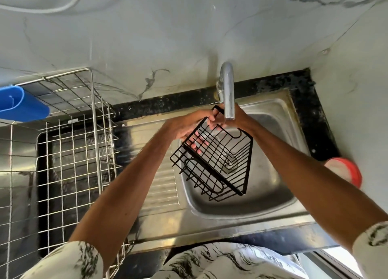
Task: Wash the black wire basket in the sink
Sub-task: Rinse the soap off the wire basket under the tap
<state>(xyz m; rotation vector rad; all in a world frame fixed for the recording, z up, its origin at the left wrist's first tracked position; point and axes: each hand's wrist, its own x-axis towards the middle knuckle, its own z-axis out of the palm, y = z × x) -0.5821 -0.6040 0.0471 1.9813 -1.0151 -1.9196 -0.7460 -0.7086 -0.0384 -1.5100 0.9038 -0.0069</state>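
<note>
over the sink [273,196], left hand [184,126] and right hand [238,119] grip the black wire basket [220,165], long axis slanting down-right.

A silver wire dish rack [92,102] fills the left of the frame; a blue plastic container [21,104] hangs at its upper left edge; a white cord [52,10] loops across the grey-veined wall [189,26] at the top; a chrome tap [227,89] curves down at centre; a red-rimmed round tub [346,171] sits on the black speckled counter [310,114] at right.
</note>
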